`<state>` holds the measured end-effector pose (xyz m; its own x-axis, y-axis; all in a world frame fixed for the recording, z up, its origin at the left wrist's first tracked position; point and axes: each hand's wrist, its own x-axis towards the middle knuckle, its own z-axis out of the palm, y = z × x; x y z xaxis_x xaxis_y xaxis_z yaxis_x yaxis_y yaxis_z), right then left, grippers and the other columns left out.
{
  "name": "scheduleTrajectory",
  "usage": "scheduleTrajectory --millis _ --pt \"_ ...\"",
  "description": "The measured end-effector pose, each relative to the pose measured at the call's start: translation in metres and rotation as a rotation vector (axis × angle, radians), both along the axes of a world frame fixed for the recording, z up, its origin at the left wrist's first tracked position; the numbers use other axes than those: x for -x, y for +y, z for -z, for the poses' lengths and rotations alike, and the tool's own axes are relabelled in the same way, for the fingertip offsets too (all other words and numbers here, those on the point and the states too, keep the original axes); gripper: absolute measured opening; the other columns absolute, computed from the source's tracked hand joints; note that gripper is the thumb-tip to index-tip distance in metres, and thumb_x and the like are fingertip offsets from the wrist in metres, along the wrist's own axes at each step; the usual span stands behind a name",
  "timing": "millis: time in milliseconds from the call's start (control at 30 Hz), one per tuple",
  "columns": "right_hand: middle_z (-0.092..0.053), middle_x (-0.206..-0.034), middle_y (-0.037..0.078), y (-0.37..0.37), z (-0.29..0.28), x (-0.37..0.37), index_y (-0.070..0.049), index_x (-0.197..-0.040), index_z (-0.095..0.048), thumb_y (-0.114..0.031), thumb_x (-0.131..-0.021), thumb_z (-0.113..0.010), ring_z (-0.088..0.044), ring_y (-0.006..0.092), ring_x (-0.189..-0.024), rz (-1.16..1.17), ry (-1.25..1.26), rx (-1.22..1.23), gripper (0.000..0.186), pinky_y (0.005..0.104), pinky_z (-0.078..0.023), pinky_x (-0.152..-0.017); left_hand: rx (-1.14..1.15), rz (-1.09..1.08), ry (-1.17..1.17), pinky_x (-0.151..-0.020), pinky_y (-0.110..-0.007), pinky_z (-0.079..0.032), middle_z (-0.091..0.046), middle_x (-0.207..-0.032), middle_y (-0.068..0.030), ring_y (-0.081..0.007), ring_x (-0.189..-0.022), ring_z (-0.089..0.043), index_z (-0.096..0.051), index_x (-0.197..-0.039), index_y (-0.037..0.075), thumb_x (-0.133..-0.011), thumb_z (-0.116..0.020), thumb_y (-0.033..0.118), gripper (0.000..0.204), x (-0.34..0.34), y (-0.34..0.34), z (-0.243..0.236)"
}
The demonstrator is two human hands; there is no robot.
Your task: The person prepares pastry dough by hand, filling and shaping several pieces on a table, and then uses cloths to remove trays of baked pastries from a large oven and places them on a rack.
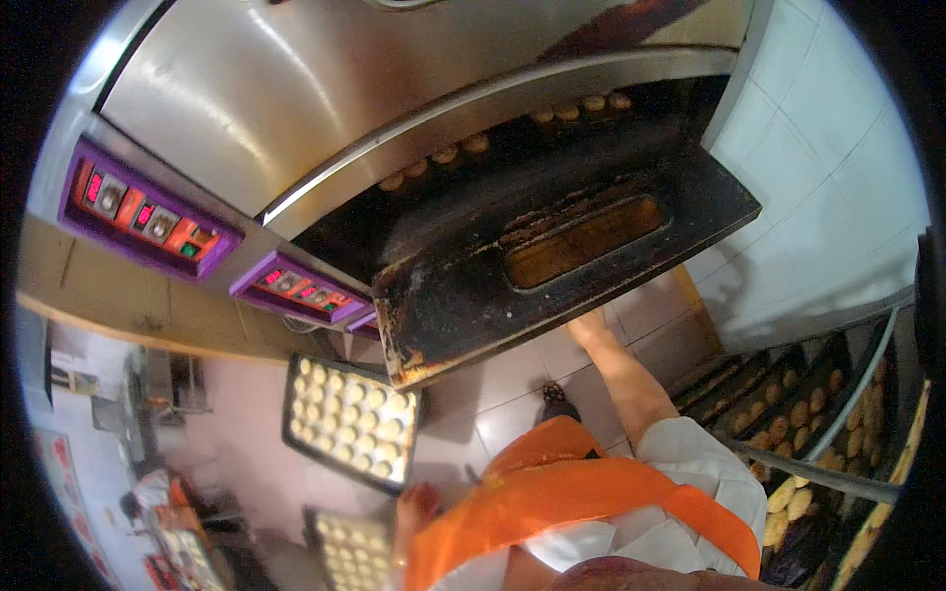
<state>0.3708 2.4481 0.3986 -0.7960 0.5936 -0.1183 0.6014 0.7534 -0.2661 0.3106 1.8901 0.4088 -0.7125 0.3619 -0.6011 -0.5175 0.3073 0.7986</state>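
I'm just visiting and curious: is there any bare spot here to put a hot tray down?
The open oven door is bare around its window. The floor tiles beneath it are free. Crowded: the rack on the right and the dough tray on the left are full.

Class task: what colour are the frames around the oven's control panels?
Purple, framing the control panels, whose faces are orange-red. The head view shows it best.

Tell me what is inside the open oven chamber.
Inside the oven chamber, a row of round golden buns lines the front edge. The dark interior and upper housing hide everything deeper in.
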Motion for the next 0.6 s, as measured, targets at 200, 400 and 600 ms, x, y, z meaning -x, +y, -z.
scheduleTrajectory --millis 200,400,600 --pt "-0.05 -0.139 0.018 -0.014 0.044 -0.007 -0.004 -0.13 -0.056 -0.02 -0.096 -0.042 -0.045 0.0304 -0.131 0.065 -0.002 0.043 0.04 0.0437 -0.033 -0.111 0.003 -0.172 -0.221 -0.061 -0.03 -0.05 -0.066 -0.085 -0.0067 -0.0168 -0.073 -0.064 -0.062 -0.097 0.002 -0.091 -0.063 0.021 0.02 0.01 0.002 -0.027" --pt "-0.058 -0.122 0.015 -0.147 0.1 -0.077 -0.011 -0.128 -0.056 -0.007 -0.078 -0.063 -0.055 0.0319 -0.112 0.093 0.455 -0.148 0.051 0.0432 -0.043 -0.1 -0.009 0.26 0.213 -0.073 -0.029 -0.049 -0.064 -0.097 -0.0065 -0.0153 -0.084 -0.06 -0.06 -0.108 0.003 -0.094 -0.062 0.026 0.027 0.036 0.052 -0.027" --pt "-0.064 -0.11 0.008 -0.271 -0.065 -0.083 -0.005 -0.124 -0.057 -0.006 -0.089 -0.06 -0.06 0.0198 -0.1 0.421 0.83 1.416 0.035 0.0371 -0.054 -0.081 -0.508 0.807 0.793 -0.102 -0.042 -0.039 -0.054 -0.125 -0.0143 -0.029 -0.117 -0.051 -0.056 -0.123 0.002 -0.096 -0.05 0.015 0.03 -0.068 0.195 -0.126"
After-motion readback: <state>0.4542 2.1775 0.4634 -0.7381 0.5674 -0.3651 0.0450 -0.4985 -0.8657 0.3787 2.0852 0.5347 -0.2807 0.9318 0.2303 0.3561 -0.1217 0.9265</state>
